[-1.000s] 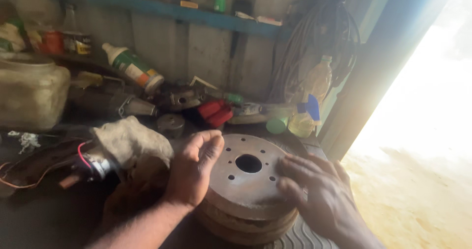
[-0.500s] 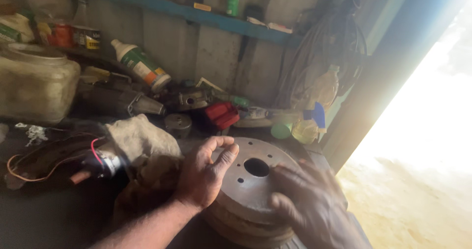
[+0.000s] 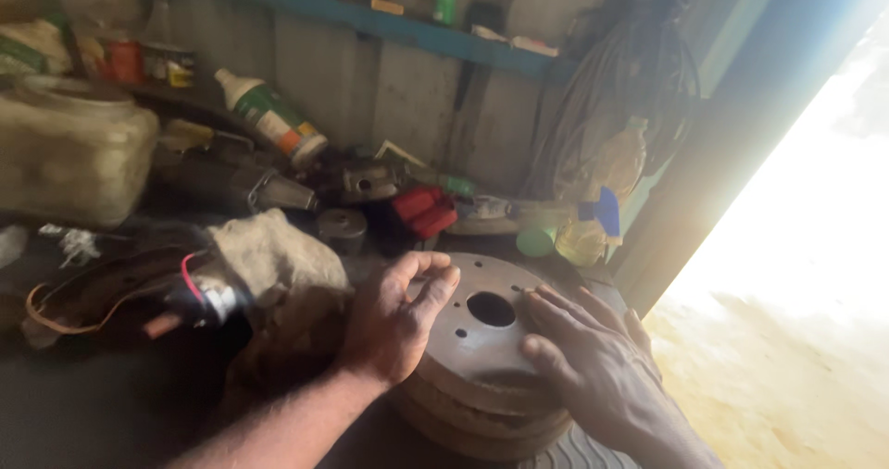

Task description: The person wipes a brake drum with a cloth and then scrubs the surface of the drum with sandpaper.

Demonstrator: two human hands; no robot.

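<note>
Lower centre of the frame: a rusty brake drum [image 3: 482, 358] lies flat-face up on the dark tabletop [image 3: 83, 404], its round centre bore pointing upward; it seems to rest on a second drum beneath it. The left hand [image 3: 394, 321] lies on the drum's left rim, fingers [image 3: 435, 288] loosely curled and slightly spread, gripping nothing. The right hand [image 3: 593, 362] rests palm-down on the right rim, fingers extended and fanned toward the bore. Both hands touch the drum from opposite sides; neither is nearer. Just left of the left hand lies a crumpled beige rag [image 3: 273, 261], beside a small motor with red wire [image 3: 199, 298]. Behind the drum, in the middle of the frame, stand red parts [image 3: 421, 212] and a tilted white-and-green bottle [image 3: 269, 112]. A yellow spray bottle [image 3: 593, 233] stands right of centre.
</note>
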